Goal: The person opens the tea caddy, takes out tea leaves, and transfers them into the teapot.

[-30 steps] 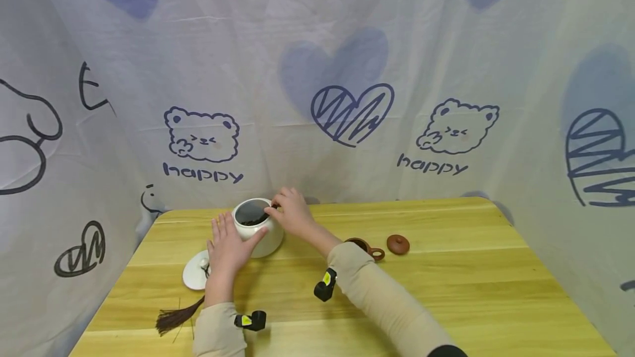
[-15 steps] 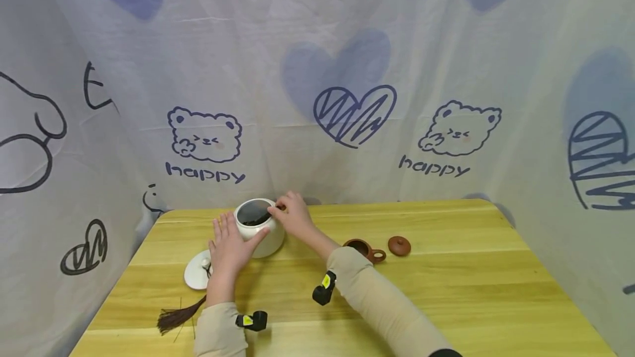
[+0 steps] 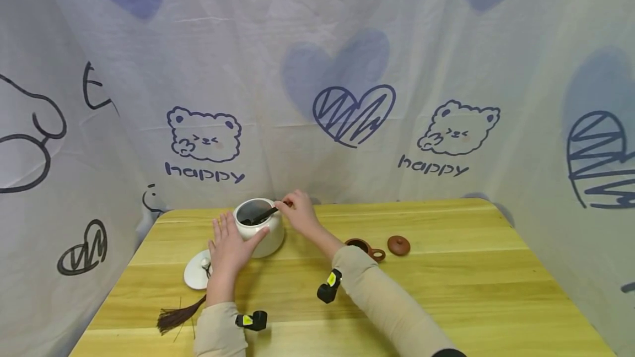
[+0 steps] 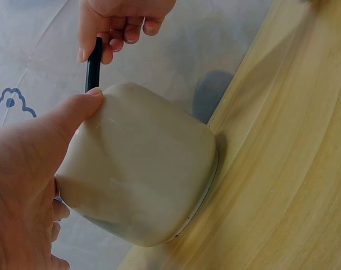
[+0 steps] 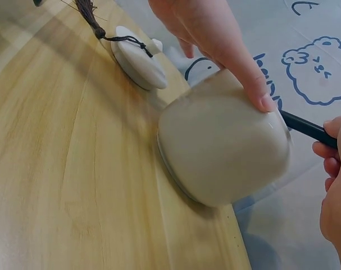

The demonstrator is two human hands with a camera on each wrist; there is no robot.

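A white ceramic jar (image 3: 270, 242) stands at the table's back left, its mouth uncovered and dark contents inside. My left hand (image 3: 233, 244) grips the jar from the near left, thumb on the front near the rim and fingers at its left side. With thumb and fingers, my right hand (image 3: 300, 214) pinches the end of a slim dark scoop-like tool (image 3: 264, 215) beyond the right rim. The tool slants down into the jar, and its tip among the contents is hard to make out. In the left wrist view its black handle (image 4: 93, 67) rises past the left thumb.
A white lid (image 3: 195, 271) with a dark tassel (image 3: 176, 318) lies left of the left forearm. A brown clay teapot (image 3: 378, 255), uncovered, sits partly behind the right sleeve, its small round lid (image 3: 399, 245) to its right. Behind the wooden table (image 3: 471, 302) hangs a printed cloth.
My right hand has shifted slightly right, and more of the dark tool shows above the jar's mouth. The left hand and jar stay in place.
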